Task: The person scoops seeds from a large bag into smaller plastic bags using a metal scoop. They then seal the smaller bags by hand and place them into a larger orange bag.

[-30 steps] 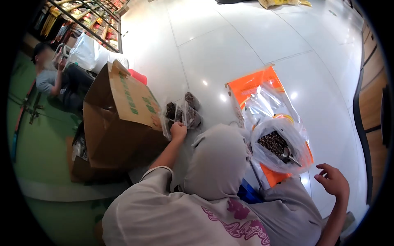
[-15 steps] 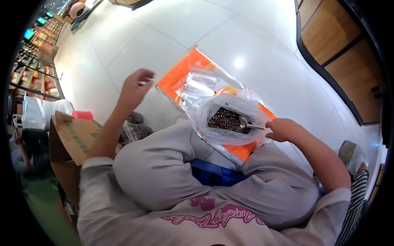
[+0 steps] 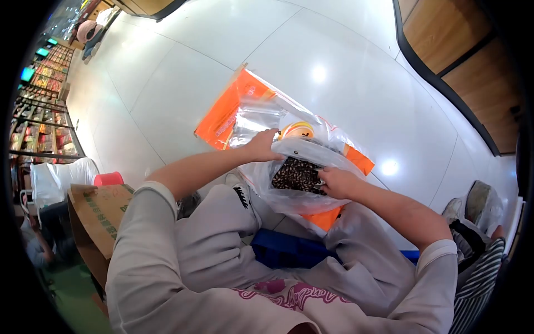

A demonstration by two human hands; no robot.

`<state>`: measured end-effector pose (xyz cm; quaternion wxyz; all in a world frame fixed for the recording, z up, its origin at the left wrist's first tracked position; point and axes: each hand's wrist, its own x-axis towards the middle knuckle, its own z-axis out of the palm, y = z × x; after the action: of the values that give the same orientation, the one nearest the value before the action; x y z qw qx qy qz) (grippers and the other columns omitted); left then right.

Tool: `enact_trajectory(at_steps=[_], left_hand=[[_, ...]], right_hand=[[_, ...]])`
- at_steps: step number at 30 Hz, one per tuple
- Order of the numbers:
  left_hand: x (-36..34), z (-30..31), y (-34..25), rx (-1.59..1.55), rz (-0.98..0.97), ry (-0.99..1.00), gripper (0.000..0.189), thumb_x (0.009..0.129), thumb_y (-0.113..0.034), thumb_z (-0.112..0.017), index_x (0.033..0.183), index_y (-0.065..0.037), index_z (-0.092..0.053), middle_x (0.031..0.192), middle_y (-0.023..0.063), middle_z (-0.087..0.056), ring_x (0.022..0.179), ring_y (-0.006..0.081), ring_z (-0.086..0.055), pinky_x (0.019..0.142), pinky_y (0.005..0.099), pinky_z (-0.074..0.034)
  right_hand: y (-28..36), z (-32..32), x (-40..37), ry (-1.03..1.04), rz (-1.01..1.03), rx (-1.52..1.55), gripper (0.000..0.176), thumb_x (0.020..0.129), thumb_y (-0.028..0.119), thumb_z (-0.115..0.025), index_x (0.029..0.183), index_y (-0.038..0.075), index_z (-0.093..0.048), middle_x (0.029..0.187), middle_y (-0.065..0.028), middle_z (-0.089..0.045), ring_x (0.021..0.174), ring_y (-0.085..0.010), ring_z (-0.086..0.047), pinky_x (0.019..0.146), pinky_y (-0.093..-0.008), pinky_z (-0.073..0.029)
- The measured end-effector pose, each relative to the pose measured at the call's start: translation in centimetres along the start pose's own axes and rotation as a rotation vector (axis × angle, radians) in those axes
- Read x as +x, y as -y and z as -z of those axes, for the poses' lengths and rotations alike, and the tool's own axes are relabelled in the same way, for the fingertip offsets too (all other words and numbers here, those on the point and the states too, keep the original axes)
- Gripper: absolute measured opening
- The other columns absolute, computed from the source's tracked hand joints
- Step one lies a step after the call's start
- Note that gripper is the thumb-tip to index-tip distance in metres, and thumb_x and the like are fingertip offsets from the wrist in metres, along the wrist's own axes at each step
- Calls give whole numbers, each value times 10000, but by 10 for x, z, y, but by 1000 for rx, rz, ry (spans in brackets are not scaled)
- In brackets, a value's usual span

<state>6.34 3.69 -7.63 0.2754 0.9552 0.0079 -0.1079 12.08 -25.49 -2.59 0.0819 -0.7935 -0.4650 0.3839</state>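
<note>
A clear plastic bag (image 3: 289, 201) stands with its mouth wide, holding dark, pale-striped seeds (image 3: 295, 175) that look like sunflower seeds. My left hand (image 3: 262, 146) is closed on the far left rim of the bag. Inside the mouth, at the right, my right hand (image 3: 338, 183) is closed round the handle of a metal scoop, mostly hidden by the fingers and seeds. Under the bag lies an orange and white printed package (image 3: 222, 114). Beside the left hand are a shiny clear plastic packet (image 3: 253, 118) and a round yellow-orange print (image 3: 296, 131).
White floor tiles surround the package. A cardboard box (image 3: 100, 209) and a red tub (image 3: 108, 178) stand at the left. Something blue (image 3: 292, 250) lies between my legs. Wooden cabinets (image 3: 456, 61) line the right; stocked shelves (image 3: 41, 125) stand far left. A person (image 3: 478, 289) in stripes is at right.
My left hand has come from the air at left down to the bag's rim. My right hand has moved left into the bag with the scoop, now over the seeds.
</note>
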Motion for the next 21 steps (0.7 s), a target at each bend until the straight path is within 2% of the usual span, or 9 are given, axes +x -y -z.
enact_trajectory(at_steps=[2, 4, 6, 9, 13, 15, 16, 19, 21], left_hand=[[10, -16, 6, -126, 59, 6, 655, 767, -360, -742, 1271, 5, -539, 1178, 193, -619, 1137, 290, -573, 1004, 389, -421], [21, -14, 4, -410, 59, 324, 654, 779, -395, -734, 1221, 55, -563, 1165, 210, -616, 1118, 279, -569, 986, 378, -425], [21, -10, -2, -483, -23, 343, 508, 836, -381, -682, 1079, 63, -642, 1032, 194, -661, 959, 234, -621, 880, 338, -474], [30, -20, 10, -853, 434, 451, 341, 905, -301, -589, 848, 17, -697, 731, 105, -668, 671, 143, -615, 648, 311, -498], [53, -50, 43, -622, 435, 84, 240, 869, -226, -602, 823, -7, -690, 715, 110, -666, 670, 213, -633, 629, 337, -500], [67, -53, 60, -146, 250, -149, 127, 824, -149, -606, 832, -47, -681, 880, 123, -689, 789, 286, -648, 679, 360, -510], [68, -51, 62, -148, 256, -148, 127, 824, -149, -606, 832, -47, -681, 880, 123, -689, 789, 286, -648, 679, 360, -510], [72, -30, 56, 410, -47, 261, 184, 779, -148, -633, 948, -87, -670, 1242, 116, -570, 1111, 300, -545, 883, 406, -480], [66, -37, 61, 485, -157, 287, 228, 797, -138, -608, 1013, -92, -665, 1344, 109, -500, 1179, 300, -506, 934, 427, -447]], right_hand=[[-8, -21, 3, -17, -2, -29, 267, 835, 198, -589, 1041, 30, -600, 1068, -159, -600, 1022, -332, -596, 879, -444, -490], [-19, -36, 6, -104, 21, -113, 263, 829, 194, -598, 1037, 33, -603, 1085, -158, -594, 1041, -327, -589, 881, -441, -491], [-25, -36, 8, -47, 32, -97, 267, 829, 193, -596, 1047, 38, -605, 1098, -157, -589, 1052, -327, -584, 885, -441, -490], [-32, -36, 8, 25, 33, -93, 283, 832, 189, -591, 1075, 43, -606, 1119, -160, -579, 1069, -333, -576, 896, -441, -485], [-36, -42, 9, -26, 65, -175, 352, 833, 166, -577, 1166, 51, -563, 1152, -180, -564, 1079, -353, -567, 911, -437, -476], [-35, -45, 7, -62, 53, -152, 387, 828, 159, -578, 1196, 49, -534, 1165, -186, -560, 1080, -358, -565, 908, -440, -474], [-33, -47, 5, -105, 45, -131, 424, 823, 152, -578, 1227, 48, -505, 1179, -192, -555, 1081, -363, -564, 905, -442, -472], [-27, -44, -2, -106, -17, -54, 456, 825, 143, -559, 1259, 37, -469, 1165, -192, -561, 1070, -360, -567, 888, -447, -474], [-33, -50, -8, -160, 20, -100, 459, 828, 141, -552, 1265, 30, -466, 1142, -186, -567, 1058, -356, -572, 881, -445, -475]])
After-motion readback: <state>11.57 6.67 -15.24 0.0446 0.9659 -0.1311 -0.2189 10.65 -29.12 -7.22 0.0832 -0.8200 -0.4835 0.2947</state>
